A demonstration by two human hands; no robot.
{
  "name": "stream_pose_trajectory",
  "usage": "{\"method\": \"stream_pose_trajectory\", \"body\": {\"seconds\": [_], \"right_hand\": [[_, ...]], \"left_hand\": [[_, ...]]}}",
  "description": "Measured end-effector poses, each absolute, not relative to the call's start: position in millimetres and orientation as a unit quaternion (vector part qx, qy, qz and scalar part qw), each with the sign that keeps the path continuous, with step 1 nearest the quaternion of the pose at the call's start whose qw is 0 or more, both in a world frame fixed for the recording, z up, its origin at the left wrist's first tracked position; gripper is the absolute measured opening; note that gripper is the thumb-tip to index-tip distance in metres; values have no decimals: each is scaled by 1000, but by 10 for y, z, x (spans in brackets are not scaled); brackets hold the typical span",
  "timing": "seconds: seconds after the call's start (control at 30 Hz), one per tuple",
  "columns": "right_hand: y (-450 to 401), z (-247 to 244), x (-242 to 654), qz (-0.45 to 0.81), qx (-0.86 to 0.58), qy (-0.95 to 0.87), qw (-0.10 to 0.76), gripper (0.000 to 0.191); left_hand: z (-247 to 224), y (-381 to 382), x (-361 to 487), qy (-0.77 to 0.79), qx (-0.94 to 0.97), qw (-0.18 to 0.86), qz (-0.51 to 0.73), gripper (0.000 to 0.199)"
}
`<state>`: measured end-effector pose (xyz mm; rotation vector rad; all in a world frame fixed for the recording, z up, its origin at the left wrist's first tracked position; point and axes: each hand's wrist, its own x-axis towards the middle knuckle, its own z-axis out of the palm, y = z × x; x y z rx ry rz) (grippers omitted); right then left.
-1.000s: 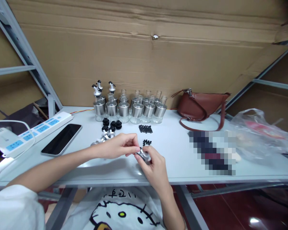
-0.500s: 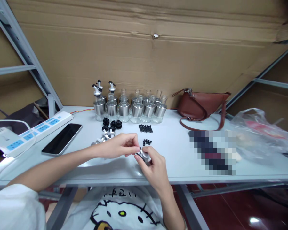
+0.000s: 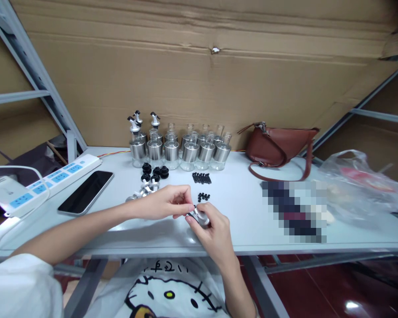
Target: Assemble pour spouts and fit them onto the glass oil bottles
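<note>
Over the front of the table, my right hand (image 3: pixel 214 225) grips a silver bottle pourer (image 3: pixel 202 217) between thumb and fingers. A thin black part shows on the pourer's left side. My left hand (image 3: pixel 175 201) is closed in a pinch at the pourer's tip; what sits between its fingertips is too small to make out. Just beyond the hands lie several tiny black caps (image 3: pixel 204 197), with a row of black levers (image 3: pixel 201 178) behind them. Silver pourer bodies (image 3: pixel 146 189) are partly hidden by my left hand, near several black ribbed stoppers (image 3: pixel 155 172).
Glass bottles with steel bands (image 3: pixel 189 152) stand at the back, a few topped with pourers. A phone (image 3: pixel 86 193) and power strip (image 3: pixel 59 176) lie at left. To the right are a brown handbag (image 3: pixel 278 143), a plastic bag (image 3: pixel 361 185) and a pixelated patch.
The pourer has turned slightly in my right hand. My left hand stays pinched at its tip, and the parts on the table have not moved.
</note>
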<state>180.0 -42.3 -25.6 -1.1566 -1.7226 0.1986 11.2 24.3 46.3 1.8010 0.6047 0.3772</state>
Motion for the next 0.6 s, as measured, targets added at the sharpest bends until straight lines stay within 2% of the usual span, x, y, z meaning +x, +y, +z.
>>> {"method": "stream_pose_trajectory", "body": {"seconds": [0.6], "right_hand": [[-441,-270,1811,84,-476,-723,494,15]], "left_hand": [[458,246,102,258,777,550,164,20]]}}
